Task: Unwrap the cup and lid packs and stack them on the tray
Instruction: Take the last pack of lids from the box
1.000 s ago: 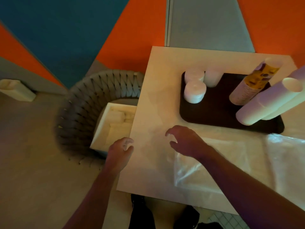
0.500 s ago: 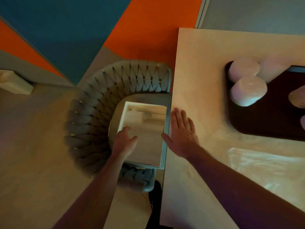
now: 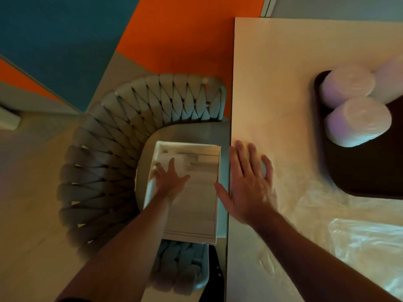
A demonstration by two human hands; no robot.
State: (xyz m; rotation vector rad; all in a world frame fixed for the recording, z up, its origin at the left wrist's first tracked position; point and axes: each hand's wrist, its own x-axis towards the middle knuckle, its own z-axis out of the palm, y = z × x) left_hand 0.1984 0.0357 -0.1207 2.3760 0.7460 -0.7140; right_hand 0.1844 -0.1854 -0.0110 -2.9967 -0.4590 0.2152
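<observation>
A dark tray lies on the pale table at the right, with white lid stacks standing on its left end. My right hand rests flat on the table's left edge, fingers straight. Down inside a white cardboard box on the chair, my left hand is spread with its fingers over blurred white packs; whether it grips one is unclear. Empty clear plastic wrap lies on the table at the lower right.
The box sits on the seat of a grey woven chair pushed up against the table's left side. Orange and blue wall panels rise behind it. A small white object lies on the floor at the far left.
My view has swung left from the tray toward the chair. My left hand has gone deeper into the box. My right hand moved to the table's left edge and flattened there.
</observation>
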